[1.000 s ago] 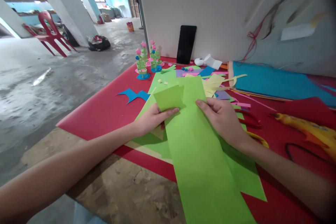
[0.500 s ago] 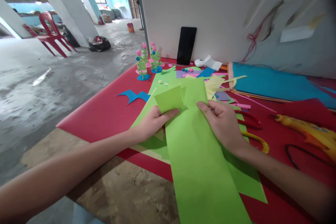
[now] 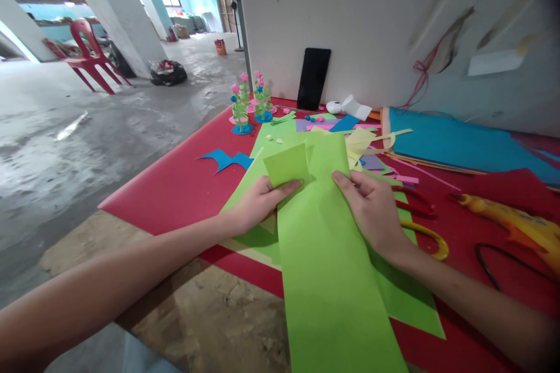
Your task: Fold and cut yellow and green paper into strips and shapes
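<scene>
A long sheet of light green paper hangs between my two hands and runs down past the bottom edge of the view. My left hand is closed, its thumb pressing a small green paper piece against the sheet's left edge. On the right edge, my right hand pinches the same sheet between thumb and fingers. More green paper lies on the table below. Beside my right hand are the red handle and yellow handle of what look like scissors.
Two small paper trees stand at the table's back left, near a black phone leaning on the wall. A yellow glue gun lies at right, before a blue sheet. Blue paper scraps lie left.
The view has shifted slightly, so things sit a little further right and lower. Both hands keep their hold on the green paper, with hardly any other movement.
</scene>
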### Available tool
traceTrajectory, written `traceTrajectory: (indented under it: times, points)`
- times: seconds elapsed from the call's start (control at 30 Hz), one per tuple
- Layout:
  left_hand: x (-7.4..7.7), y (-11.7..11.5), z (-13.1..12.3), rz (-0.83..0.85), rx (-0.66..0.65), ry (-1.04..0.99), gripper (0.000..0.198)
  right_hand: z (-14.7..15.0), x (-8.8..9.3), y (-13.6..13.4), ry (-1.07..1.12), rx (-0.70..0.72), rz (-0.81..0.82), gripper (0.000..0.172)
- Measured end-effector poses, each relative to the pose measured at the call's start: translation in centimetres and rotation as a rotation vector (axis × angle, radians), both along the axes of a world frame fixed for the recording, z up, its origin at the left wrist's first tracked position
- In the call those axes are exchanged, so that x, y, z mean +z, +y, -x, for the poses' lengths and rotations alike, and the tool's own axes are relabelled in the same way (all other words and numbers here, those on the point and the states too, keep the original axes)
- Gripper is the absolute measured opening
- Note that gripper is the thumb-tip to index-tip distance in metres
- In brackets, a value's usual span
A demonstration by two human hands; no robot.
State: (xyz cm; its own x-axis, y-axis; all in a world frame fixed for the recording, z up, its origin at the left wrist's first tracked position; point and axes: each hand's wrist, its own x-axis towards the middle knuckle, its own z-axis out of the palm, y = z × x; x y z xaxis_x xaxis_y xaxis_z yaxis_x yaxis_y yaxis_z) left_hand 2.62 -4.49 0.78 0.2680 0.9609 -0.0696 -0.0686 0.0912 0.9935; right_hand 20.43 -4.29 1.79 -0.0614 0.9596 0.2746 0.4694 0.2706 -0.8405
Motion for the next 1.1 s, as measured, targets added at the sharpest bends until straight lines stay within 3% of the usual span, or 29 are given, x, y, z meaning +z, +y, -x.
traceTrajectory:
  times: [0.3, 0.47, 0.63, 0.73, 0.9, 1.1]
  points:
    - [-0.7, 0.8, 0.9, 0.079, 0.003, 0.080, 0.041, -0.2, -0.6, 0.4, 0.052, -0.059, 0.026, 0.041]
    - [0.4, 0.5, 1.0, 0.045, -0.145, 0.312, 0.035, -0.5, -0.3, 0.6, 0.067, -0.045, 0.074, 0.039]
    - [1.4, -0.3, 0.8, 0.054, -0.229, 0.333, 0.039, -1.8, -0.2, -0.7, 0.083, 0.050, 0.273, 0.031]
    - [1.2, -0.7, 0.4, 0.084, -0.217, 0.375, 0.047, -2.3, -0.4, -1.7, 0.114, 0.052, 0.387, 0.030]
    - [0.9, -1.4, -0.7, 0.072, -0.120, 0.458, 0.051, -1.7, -0.9, -1.8, 0.051, -0.047, 0.214, 0.034]
    - [0.9, -1.3, -0.9, 0.134, 0.004, 0.479, 0.053, -1.2, -1.5, -0.8, 0.082, -0.085, 0.176, 0.035]
